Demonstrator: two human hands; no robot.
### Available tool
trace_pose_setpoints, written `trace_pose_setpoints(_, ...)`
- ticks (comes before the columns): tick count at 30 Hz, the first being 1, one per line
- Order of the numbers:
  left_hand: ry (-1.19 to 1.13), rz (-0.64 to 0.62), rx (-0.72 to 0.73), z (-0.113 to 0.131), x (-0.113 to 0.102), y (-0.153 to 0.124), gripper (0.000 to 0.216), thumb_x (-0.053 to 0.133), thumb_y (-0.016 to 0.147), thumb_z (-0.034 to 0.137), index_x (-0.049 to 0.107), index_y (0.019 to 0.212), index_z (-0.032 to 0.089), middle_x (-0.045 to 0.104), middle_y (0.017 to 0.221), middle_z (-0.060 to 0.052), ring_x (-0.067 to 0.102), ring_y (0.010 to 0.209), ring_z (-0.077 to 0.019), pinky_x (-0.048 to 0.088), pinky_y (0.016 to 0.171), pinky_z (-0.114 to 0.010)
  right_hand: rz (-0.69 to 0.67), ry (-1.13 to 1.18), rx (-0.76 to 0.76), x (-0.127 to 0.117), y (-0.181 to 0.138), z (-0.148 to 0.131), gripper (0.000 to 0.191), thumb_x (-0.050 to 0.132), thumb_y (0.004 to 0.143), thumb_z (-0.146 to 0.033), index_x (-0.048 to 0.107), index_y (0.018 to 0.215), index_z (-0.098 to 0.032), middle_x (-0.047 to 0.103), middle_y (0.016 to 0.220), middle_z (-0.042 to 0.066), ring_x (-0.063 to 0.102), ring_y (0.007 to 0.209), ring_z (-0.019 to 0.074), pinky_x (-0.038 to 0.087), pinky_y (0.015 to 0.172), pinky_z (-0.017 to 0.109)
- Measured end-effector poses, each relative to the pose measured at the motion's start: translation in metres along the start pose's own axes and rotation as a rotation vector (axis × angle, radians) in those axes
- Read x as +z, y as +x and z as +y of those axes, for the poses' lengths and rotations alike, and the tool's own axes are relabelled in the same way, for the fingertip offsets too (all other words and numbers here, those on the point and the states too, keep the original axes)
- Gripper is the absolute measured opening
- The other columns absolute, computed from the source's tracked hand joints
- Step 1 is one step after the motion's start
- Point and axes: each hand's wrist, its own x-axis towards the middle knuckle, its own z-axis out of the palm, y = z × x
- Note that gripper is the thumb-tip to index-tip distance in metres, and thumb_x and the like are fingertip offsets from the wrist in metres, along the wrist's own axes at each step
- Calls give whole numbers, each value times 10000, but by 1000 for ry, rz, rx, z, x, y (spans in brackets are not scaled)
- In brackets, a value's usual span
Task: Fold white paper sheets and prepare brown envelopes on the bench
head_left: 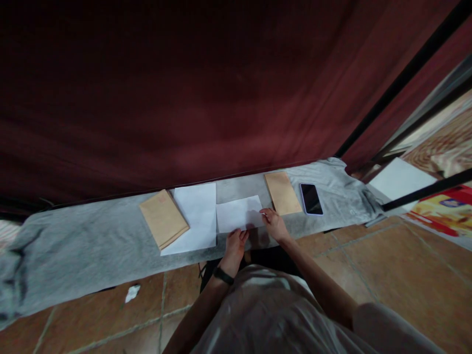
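A white sheet of paper [236, 215], seemingly folded, lies across the middle of the grey cloth-covered bench. My left hand [235, 243], with a dark band at its wrist, rests at the paper's near edge, fingers lying apart against it. At the right edge, my right hand [273, 223] pinches the same sheet between thumb and fingers. Just left of it are larger white sheets [201, 211], partly under a stack of brown envelopes [162, 216]. Another brown envelope [283, 192] lies flat beyond my right hand.
Right of the single envelope lies a phone [311, 199] with a dark screen. A dark red curtain [221, 108] hangs behind the grey cloth [88, 241]. Black poles [398, 83] and a red-yellow printed box [446, 211] stand at right. A crumpled white scrap [132, 293] is on the tiled floor.
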Motion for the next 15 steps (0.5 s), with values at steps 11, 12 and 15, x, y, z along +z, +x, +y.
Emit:
trace_pose_setpoints(11, 18, -76, -68, 4, 11, 3, 118, 661, 790, 141, 558, 770, 196, 683, 772, -31, 716, 766, -191, 548, 973, -471, -90, -271, -243, 34, -23, 15, 361, 450, 1003, -208, 624, 1316, -165, 605, 1408, 129, 514, 1340, 253, 433, 1132, 449)
trace_pose_setpoints(12, 20, -88, -78, 5, 7, -1, 102, 668, 799, 165, 570, 784, 190, 697, 796, -52, 723, 796, -208, 546, 974, -478, -97, -280, -237, 34, -25, 17, 363, 449, 1007, -214, 623, 1321, -166, 603, 1412, 128, 517, 1337, 254, 434, 1131, 450)
trace_pose_setpoints(15, 116, -167, -127, 8, -7, -19, 165, 699, 828, 300, 631, 849, 151, 732, 886, -143, 732, 898, -279, 541, 966, -512, -104, -292, -230, 35, -29, 21, 368, 433, 1016, -223, 629, 1324, -184, 596, 1425, 122, 524, 1334, 260, 440, 1127, 466)
